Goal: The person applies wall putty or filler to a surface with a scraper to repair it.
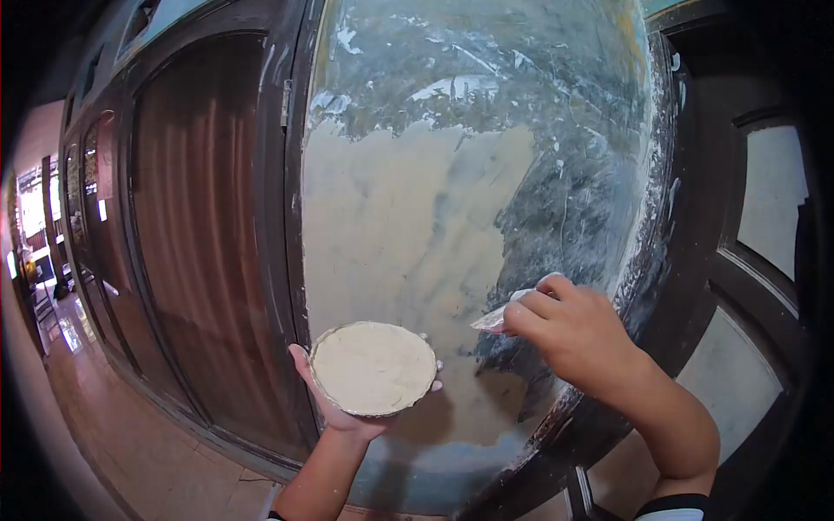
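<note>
My left hand (347, 424) supports a shallow round bowl (373, 414) from below, its fingertips curling up past the right rim. Beige putty (372, 366) fills the bowl almost level with the edge. In my right hand (573, 334) is a putty scraper (492, 321), pinched between thumb and fingers, its blade pointing left close to the wall (573, 221). A broad beige putty coat (391, 226) covers the left and middle of the wall. Rough grey-blue surface shows above it and to its right, with white smears near the top.
A dark wooden frame with a brown-curtained glass panel (195, 234) stands left of the wall. On the right is a dark wooden door (725, 278) with pale panels. Tiled floor (139, 425) runs along the lower left toward a bright opening.
</note>
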Action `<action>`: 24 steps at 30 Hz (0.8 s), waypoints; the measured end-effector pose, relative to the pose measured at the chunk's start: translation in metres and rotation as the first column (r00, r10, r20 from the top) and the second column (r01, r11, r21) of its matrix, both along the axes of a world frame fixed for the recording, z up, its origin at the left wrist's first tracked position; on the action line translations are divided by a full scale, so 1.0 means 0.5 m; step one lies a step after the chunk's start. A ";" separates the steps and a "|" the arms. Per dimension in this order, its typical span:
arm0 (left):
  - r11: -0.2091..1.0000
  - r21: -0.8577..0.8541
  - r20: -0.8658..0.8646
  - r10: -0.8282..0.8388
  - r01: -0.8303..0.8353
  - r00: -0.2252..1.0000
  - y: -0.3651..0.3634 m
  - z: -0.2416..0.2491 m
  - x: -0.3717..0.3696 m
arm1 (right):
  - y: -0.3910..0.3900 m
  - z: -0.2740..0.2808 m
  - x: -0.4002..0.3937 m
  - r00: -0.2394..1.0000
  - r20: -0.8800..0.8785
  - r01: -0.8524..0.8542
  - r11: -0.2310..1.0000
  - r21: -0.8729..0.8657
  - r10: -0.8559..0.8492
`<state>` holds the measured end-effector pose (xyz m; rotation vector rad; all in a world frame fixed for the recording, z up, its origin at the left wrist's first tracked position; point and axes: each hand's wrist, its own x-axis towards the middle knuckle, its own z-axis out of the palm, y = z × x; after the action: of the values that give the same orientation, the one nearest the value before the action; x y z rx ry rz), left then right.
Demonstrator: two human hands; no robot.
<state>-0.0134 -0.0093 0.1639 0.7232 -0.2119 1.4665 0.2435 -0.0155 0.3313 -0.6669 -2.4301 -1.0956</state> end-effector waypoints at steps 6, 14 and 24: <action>0.999 -0.016 0.051 -0.037 0.038 0.998 0.013 0.012 0.015 | -0.015 -0.006 0.004 0.987 0.032 -0.156 0.987 -0.028 0.157; 0.999 -0.021 -0.002 -0.038 0.038 0.999 0.030 0.019 -0.005 | -0.051 -0.026 -0.014 0.982 0.148 -0.137 0.983 0.124 0.118; 0.994 0.099 -0.019 -0.043 0.045 0.999 0.011 0.053 -0.054 | -0.043 -0.012 -0.068 0.971 0.136 -0.214 0.968 0.130 0.196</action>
<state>-0.0404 -0.0037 0.1905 0.8061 -0.2880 1.4149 0.2096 -0.0371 0.3255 -0.3022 -2.4261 -1.2420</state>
